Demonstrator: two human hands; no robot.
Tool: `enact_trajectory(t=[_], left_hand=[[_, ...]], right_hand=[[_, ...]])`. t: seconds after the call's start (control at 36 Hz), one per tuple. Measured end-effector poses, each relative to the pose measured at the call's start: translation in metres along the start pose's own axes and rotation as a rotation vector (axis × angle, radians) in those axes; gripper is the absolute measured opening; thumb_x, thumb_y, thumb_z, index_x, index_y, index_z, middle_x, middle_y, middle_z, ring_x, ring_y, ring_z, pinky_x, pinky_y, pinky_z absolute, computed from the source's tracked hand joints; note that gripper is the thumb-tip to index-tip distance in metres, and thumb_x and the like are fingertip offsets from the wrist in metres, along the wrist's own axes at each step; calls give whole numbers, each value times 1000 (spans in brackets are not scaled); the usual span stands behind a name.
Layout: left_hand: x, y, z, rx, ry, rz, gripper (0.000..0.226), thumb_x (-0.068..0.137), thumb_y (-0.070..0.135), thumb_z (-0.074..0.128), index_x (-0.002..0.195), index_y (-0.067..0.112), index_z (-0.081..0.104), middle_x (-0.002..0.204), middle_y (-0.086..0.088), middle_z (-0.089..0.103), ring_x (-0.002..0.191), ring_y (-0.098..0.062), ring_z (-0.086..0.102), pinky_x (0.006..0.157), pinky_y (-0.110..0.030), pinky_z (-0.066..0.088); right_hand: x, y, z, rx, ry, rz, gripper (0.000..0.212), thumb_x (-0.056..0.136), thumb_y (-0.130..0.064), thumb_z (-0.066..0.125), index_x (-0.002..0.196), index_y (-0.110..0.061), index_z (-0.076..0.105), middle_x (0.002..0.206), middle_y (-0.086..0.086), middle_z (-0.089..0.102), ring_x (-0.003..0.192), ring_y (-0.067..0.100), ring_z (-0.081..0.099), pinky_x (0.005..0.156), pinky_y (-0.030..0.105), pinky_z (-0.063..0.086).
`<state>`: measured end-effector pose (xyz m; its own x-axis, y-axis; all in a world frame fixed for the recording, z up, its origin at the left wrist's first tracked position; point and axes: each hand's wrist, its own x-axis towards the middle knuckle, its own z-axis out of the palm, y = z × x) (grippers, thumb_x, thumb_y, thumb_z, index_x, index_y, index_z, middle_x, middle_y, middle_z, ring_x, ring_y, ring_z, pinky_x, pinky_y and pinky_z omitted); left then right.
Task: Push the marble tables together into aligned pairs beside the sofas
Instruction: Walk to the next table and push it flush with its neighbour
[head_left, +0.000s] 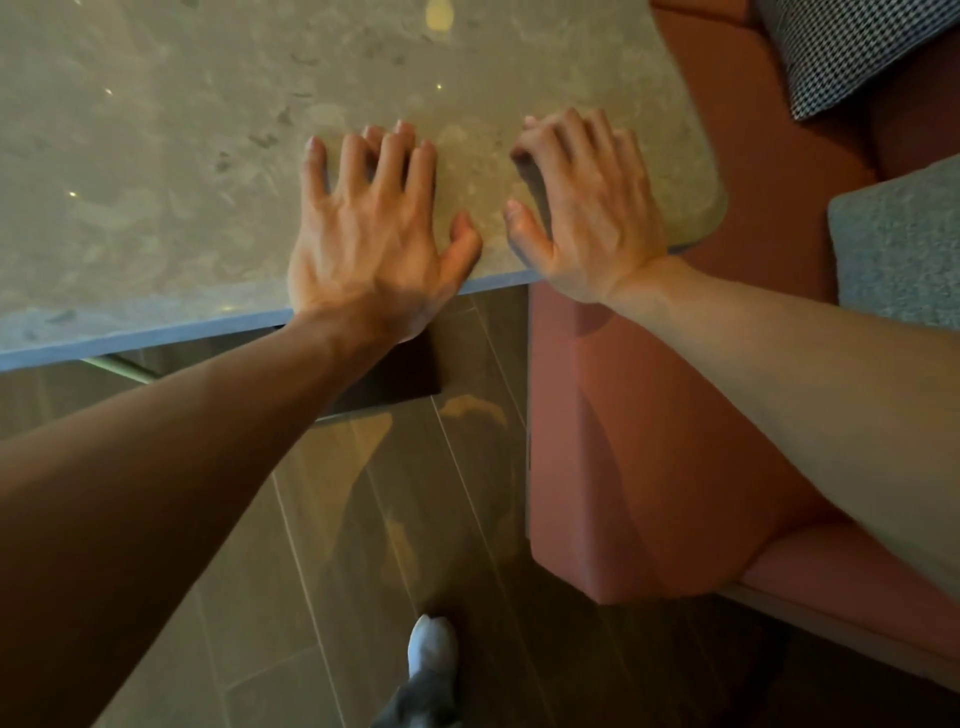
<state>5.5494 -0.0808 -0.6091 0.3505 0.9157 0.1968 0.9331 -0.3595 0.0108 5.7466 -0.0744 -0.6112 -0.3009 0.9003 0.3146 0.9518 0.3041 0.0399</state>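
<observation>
A beige marble table (182, 171) fills the upper left of the head view, its near edge running from lower left to a rounded corner at the right. My left hand (374, 234) lies flat on the tabletop at that near edge, fingers spread. A little to its right, my right hand (582, 208) rests palm down near the rounded corner, fingers slightly curled. Neither hand holds anything. A terracotta sofa (623, 415) stands right against the table's right side.
A houndstooth cushion (852, 52) and a grey cushion (898, 244) lie on the sofa. Wood-look floor planks (389, 545) run below the table edge. My foot in a white-toed sock (428, 654) stands on the floor. A dark table base (400, 369) shows under the top.
</observation>
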Motion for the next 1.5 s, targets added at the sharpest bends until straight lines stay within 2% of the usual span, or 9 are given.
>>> enact_trajectory(t=[0.36,0.56,0.64,0.72,0.78,0.86,0.97,1.19,1.5], left_hand=[[6,5,6,28,23,0,64,97,53,27,138,5,41,146,-20,42,129,-41,41,112,-59,30],[2,-1,-5,-48,-32,-19,67,93,55,32,140,9,43,148,-16,43,129,-39,41,113,-56,27],[13,-10,-22,-280,-189,-77,71,87,59,42,145,19,43,153,-7,40,136,-33,36,118,-47,20],[23,-33,-58,-874,-383,-274,61,88,50,52,142,22,50,145,-2,52,133,-22,46,112,-35,32],[18,-56,-90,-1130,-337,-390,48,96,42,53,141,24,51,140,1,55,128,-18,52,107,-33,39],[0,-94,-141,-1279,-187,-491,36,101,39,47,133,25,55,134,2,59,119,-15,57,104,-39,45],[-31,-144,-208,-1397,-48,-598,34,103,35,44,129,18,58,131,-2,61,116,-19,59,100,-41,49],[-112,-255,-304,-1550,146,-729,24,103,29,42,107,27,66,115,1,70,110,-24,65,92,-40,55],[-213,-453,-405,-1619,203,-574,30,103,24,47,125,16,66,120,-1,72,110,-19,67,101,-47,52]], right_hand=[[2,10,3,-22,39,-24,53,93,-50,35,121,-11,56,124,11,57,117,32,52,93,44,38],[5,2,-6,10,-94,25,54,93,-51,35,125,-10,51,128,12,53,120,34,49,97,47,37],[20,-5,-24,123,-212,131,45,91,-48,46,117,-12,52,126,10,51,120,32,47,99,44,37],[43,-22,-53,357,-379,366,38,96,-51,48,111,-17,55,125,5,53,121,25,48,101,41,39],[57,-42,-76,589,-346,544,37,99,-49,48,116,-18,59,128,2,56,120,20,52,96,35,42],[74,-85,-113,884,-171,703,27,100,-42,52,111,-19,63,115,-3,61,106,15,60,78,22,40],[100,-164,-160,1106,-147,684,22,100,-37,54,108,-19,64,108,-2,61,81,-2,52,50,2,38],[151,-359,-247,1394,-73,668,19,103,-33,50,106,-20,64,107,0,67,109,23,64,100,43,49],[217,-587,-303,1385,22,568,17,99,-41,52,103,-30,65,108,-3,70,105,16,67,96,43,52]])
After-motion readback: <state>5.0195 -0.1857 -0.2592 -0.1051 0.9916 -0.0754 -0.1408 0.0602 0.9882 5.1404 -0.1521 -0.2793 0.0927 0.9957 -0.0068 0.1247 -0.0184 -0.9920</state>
